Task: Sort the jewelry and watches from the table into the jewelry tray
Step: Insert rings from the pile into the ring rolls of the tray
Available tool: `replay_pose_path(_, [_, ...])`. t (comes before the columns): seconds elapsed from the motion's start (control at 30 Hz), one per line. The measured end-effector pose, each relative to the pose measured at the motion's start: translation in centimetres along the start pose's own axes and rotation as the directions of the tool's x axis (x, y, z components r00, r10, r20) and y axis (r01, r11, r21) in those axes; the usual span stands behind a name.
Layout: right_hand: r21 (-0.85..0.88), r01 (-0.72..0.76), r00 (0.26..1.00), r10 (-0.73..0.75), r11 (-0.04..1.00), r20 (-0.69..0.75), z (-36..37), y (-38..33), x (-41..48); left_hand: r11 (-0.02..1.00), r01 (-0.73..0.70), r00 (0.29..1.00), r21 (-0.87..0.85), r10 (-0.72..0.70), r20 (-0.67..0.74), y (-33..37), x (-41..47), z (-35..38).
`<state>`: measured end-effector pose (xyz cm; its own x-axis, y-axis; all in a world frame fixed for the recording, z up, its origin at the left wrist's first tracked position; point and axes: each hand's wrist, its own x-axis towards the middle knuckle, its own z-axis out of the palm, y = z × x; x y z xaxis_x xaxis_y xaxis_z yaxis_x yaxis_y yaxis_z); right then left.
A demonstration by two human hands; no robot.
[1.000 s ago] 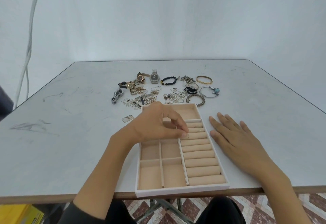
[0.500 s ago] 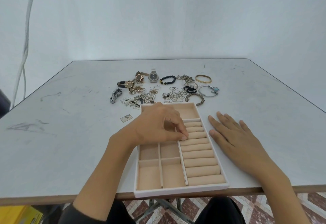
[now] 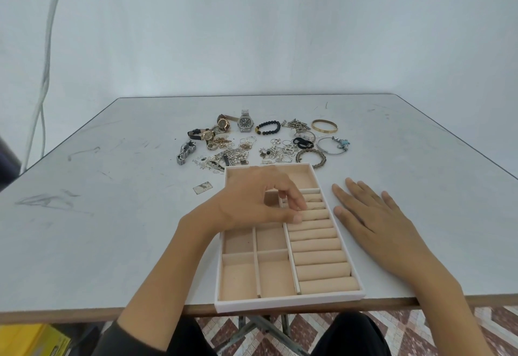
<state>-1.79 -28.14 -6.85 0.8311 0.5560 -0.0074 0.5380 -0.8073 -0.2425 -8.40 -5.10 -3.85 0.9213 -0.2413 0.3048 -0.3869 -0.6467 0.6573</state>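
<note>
The white jewelry tray (image 3: 291,303) with beige lining sits at the table's near edge. My left hand (image 3: 252,201) hovers over its upper half, fingers curled down with the tips at the ring rolls (image 3: 322,257); I see nothing between thumb and fingers. A thin ring (image 3: 316,200) sits in a slot between the upper rolls, just right of my fingertips. My right hand (image 3: 372,215) lies flat on the table beside the tray's right wall. Behind the tray lies the jewelry pile: a silver watch (image 3: 245,123), a black bead bracelet (image 3: 268,127), a gold bangle (image 3: 324,126), and tangled chains (image 3: 229,158).
A second silver watch (image 3: 185,153) lies at the pile's left, two strap watches (image 3: 206,134) behind it. A small metal tag (image 3: 202,187) rests left of the tray. The table's front edge (image 3: 84,315) is close to me; a yellow box (image 3: 30,341) stands on the floor.
My left hand's thumb and fingers, pinched together at the ring rolls before, have eased apart and a ring now shows in the slot. My right hand has not moved.
</note>
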Motion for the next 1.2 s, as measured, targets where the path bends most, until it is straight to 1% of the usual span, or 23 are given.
replay_pose_path(0.13, [0.009,0.000,1.000,0.000,1.000,-0.008,0.0,0.1,0.0,0.998,0.063,0.998,-0.026,-0.063,0.018,0.3,0.0,0.1])
replay_pose_path(0.3, [0.022,0.002,1.000,-0.001,1.000,-0.008,0.1,0.1,0.1,0.966,0.186,0.981,-0.181,-0.171,0.097,0.7,0.1,0.2])
replay_pose_path(0.37, [0.016,0.002,1.000,-0.002,1.000,-0.010,0.1,0.1,0.0,0.950,0.219,0.974,-0.221,-0.200,0.105,0.6,0.2,0.4])
replay_pose_path(0.5, [0.016,0.002,1.000,-0.002,1.000,-0.013,0.1,0.1,0.1,0.938,0.223,0.975,-0.266,-0.210,0.076,0.6,0.4,0.6])
replay_pose_path(0.67, [0.009,0.005,1.000,-0.004,1.000,-0.016,0.1,0.1,0.0,0.933,0.222,0.975,-0.282,-0.211,0.069,0.7,0.4,0.7])
replay_pose_path(0.9, [0.003,0.005,1.000,-0.005,1.000,-0.012,0.1,0.1,0.1,0.938,0.225,0.974,-0.262,-0.219,0.051,0.6,0.1,0.4])
replay_pose_path(1.1, [0.019,0.023,1.000,-0.023,1.000,-0.017,-0.6,0.0,0.0,0.946,0.208,0.973,-0.249,-0.227,-0.051,0.2,0.3,-0.4])
replay_pose_path(1.2, [0.004,0.026,1.000,-0.026,1.000,-0.001,-1.5,0.0,0.2,0.943,0.229,0.961,-0.241,-0.259,-0.100,-0.3,0.3,-0.8])
